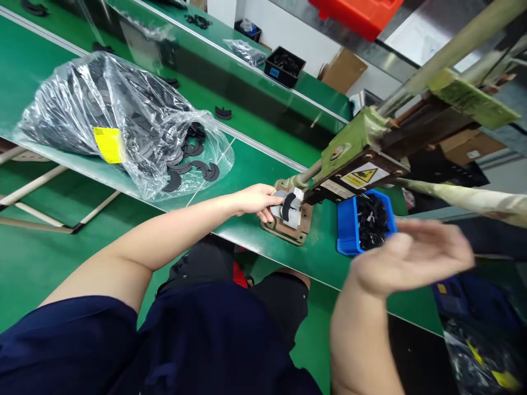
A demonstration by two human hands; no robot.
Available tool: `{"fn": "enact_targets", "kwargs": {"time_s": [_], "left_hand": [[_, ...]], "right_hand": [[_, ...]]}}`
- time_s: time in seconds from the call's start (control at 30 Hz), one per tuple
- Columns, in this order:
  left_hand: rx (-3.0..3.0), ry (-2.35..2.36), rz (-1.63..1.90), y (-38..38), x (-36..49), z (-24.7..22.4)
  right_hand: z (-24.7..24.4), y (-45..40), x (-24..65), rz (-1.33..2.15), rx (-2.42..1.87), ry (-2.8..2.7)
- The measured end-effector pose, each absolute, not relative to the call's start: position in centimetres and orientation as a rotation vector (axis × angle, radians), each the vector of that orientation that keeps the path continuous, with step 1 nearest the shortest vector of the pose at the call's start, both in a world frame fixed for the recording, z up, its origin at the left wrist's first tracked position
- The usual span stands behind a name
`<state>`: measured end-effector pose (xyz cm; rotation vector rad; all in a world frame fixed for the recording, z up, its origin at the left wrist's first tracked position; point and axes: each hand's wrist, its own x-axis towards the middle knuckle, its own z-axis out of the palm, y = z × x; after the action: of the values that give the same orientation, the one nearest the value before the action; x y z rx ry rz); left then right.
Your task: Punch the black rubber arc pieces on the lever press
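My left hand is at the base of a green hand press, thumb and fingers closed on a flat grey curved plastic part. Against that part, on the metal fixture under the press head, sits a black curved piece. My right hand is raised in front of a blue bin of small black parts, below the press's long lever. It is blurred by motion, its fingers stretched out and nothing visible in them.
A clear plastic bag of dark curved parts lies open on the green bench at left. Behind runs a green conveyor with a loose black part. A black bin stands farther back, and a red case is overhead.
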<state>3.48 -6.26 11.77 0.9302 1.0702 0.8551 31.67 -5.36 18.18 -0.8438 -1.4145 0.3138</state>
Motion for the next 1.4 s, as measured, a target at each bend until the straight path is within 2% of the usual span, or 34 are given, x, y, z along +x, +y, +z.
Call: {"fn": "enact_targets", "kwargs": {"time_s": [0.1,0.17,0.43,0.6,0.73,1.0,1.13,1.23,1.4], "left_hand": [[0.918,0.987,0.871,-8.8,3.2,12.6],[0.915,0.937,0.857,-10.1,3.4,12.9],[1.077,0.954,0.788,-12.6,5.2,12.6],[1.673,1.364,1.162,-13.7,6.2,14.4],[2.014,1.341,1.021,-14.0,7.7,15.6],[1.841,1.390,0.864,-13.5,9.4,15.1],[1.907,1.169,1.044,-14.5,8.9,17.3],[1.645,1.191,1.227,-14.1,8.5,17.6],[1.408,1.026,0.906,-13.3,9.2,15.4]], "right_hand": [[12.6,-8.1,29.3,0.527,-0.881,-1.692],[10.8,-9.6,28.2,0.653,-0.916,-1.836],[12.2,-11.1,28.8,0.618,-0.870,-2.022],[11.7,-11.7,29.7,0.506,-0.804,-2.054],[11.3,-11.9,30.2,0.451,-0.765,-2.085],[10.2,-12.2,30.4,0.502,-0.783,-2.035],[9.0,-11.9,31.1,0.631,-0.854,-1.857],[8.2,-11.8,31.6,0.725,-0.880,-1.698],[8.0,-12.5,31.1,0.842,-0.886,-1.579]]}}
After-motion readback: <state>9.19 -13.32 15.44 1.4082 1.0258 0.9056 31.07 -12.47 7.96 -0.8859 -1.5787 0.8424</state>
